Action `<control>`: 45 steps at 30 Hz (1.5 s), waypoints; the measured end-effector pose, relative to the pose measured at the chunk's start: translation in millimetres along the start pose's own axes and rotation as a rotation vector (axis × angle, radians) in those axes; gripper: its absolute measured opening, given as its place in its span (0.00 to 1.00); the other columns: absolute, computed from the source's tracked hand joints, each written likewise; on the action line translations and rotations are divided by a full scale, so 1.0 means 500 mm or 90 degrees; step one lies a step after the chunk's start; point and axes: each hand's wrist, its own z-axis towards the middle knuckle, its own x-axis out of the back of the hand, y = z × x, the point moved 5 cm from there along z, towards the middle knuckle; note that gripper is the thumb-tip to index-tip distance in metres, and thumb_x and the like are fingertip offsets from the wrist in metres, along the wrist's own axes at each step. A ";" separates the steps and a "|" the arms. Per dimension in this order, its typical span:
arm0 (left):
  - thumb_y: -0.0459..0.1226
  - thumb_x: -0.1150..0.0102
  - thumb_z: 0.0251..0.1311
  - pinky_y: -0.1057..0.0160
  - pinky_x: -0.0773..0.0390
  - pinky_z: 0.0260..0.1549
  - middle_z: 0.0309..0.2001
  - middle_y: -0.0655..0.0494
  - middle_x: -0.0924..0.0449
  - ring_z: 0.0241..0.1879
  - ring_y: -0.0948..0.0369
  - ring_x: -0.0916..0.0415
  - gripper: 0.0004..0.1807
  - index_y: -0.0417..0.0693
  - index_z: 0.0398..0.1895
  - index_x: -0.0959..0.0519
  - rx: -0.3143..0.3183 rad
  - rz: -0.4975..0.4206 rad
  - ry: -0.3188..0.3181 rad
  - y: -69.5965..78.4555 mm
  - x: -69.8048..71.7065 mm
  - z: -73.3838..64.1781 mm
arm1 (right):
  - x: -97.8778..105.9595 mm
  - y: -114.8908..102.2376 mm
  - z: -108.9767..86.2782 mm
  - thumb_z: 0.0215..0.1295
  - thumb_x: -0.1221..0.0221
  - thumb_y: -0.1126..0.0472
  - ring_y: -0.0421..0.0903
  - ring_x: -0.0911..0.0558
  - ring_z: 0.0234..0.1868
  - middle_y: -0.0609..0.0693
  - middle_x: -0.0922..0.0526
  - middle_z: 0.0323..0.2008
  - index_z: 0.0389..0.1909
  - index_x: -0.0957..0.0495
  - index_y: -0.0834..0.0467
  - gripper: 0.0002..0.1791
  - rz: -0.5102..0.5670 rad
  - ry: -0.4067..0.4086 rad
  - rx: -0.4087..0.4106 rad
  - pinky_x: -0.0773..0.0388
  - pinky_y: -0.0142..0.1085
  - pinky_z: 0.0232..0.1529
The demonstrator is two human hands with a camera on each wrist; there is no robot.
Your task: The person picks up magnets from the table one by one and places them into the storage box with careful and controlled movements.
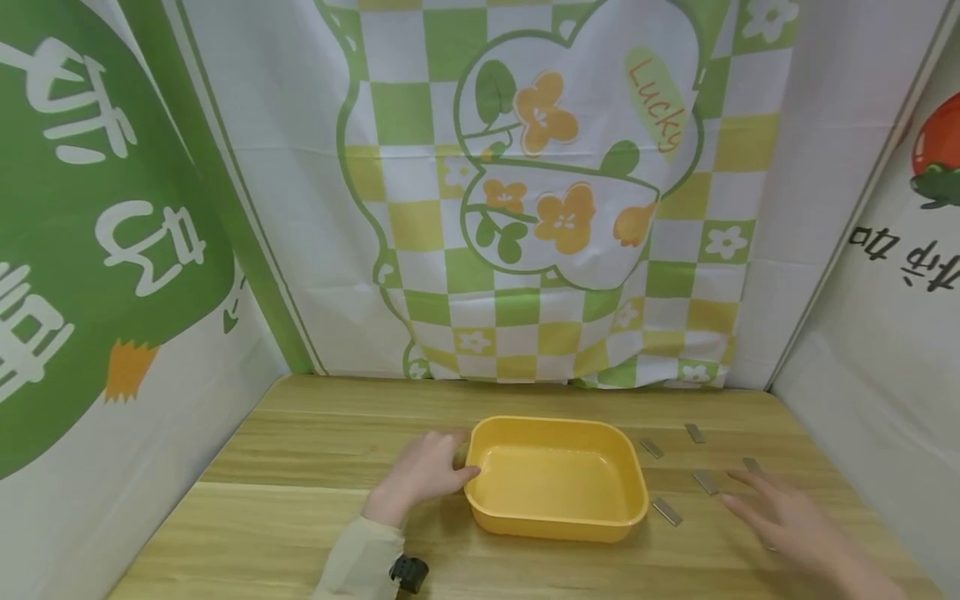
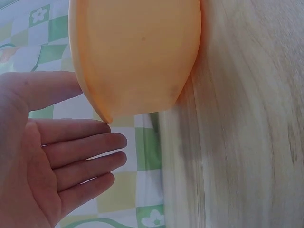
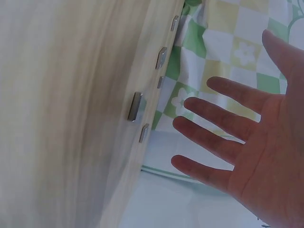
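Observation:
A yellow plastic bin (image 1: 555,530) stands on the wooden table in front of me. My left hand (image 1: 427,475) is at its left end, the thumb over the rim. In the left wrist view the fingers (image 2: 85,166) are straight and the index fingertip is right at the rim; the thumb tip is hidden behind the wall. To the bin's right lie several small flat metal pieces, among them a nearer piece (image 1: 667,512) and a middle piece (image 1: 706,482). My right hand (image 1: 795,521) hovers beside them with spread fingers, its palm bare in the right wrist view.
The wooden table (image 1: 300,467) meets a checked green and yellow cloth (image 1: 510,333) at the back. White side walls (image 1: 870,400) with printed figures close in on both sides. A dark band-like device (image 1: 409,573) is on the left wrist.

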 end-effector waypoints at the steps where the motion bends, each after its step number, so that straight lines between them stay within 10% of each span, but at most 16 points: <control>1: 0.48 0.37 0.56 0.47 0.21 0.47 0.52 0.41 0.20 0.49 0.45 0.21 0.30 0.36 0.56 0.25 -0.001 0.000 0.001 0.000 0.000 0.000 | 0.000 0.002 -0.001 0.67 0.45 0.49 0.74 0.29 0.53 0.71 0.26 0.55 0.60 0.30 0.64 0.27 0.002 0.004 0.003 0.35 0.72 0.47; 45: 0.47 0.37 0.56 0.49 0.19 0.44 0.51 0.44 0.19 0.47 0.48 0.19 0.27 0.38 0.55 0.23 -0.003 -0.001 -0.003 0.001 0.004 0.000 | -0.013 0.105 -0.040 0.63 0.40 0.50 0.62 0.19 0.42 0.63 0.17 0.42 0.53 0.27 0.71 0.29 0.020 -0.043 -0.043 0.23 0.57 0.42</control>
